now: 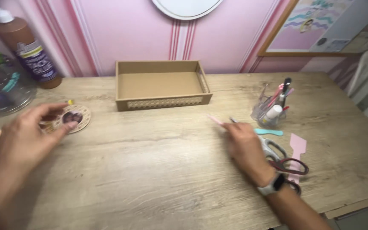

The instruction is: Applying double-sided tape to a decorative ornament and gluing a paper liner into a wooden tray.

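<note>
At the left of the frame the left hand (26, 136) curls its fingers around a small round woven disc (71, 118) with a dark centre, thumb and forefinger pinching its near edge while it lies flat on the wooden table (158, 170). A tiny yellow bit (70, 102) sits just above the disc. Right of centre the right hand (245, 147) is loosely closed around a thin pink stick (215, 120) whose tip points toward the upper left; the blur hides exactly how the fingers sit on it. To handle this well, the disc wants a light, steady pinch so it stays flat, and the stick tip is best brought in slowly. Just beside the right wrist lie scissors (284, 162), a pink spatula (297, 151) and a turquoise file (269, 132). Behind them stands a clear cup of brushes (271, 111). A cardboard tray (162, 85) sits empty at upper centre, a brown glue bottle (26, 49) at the upper left
</note>
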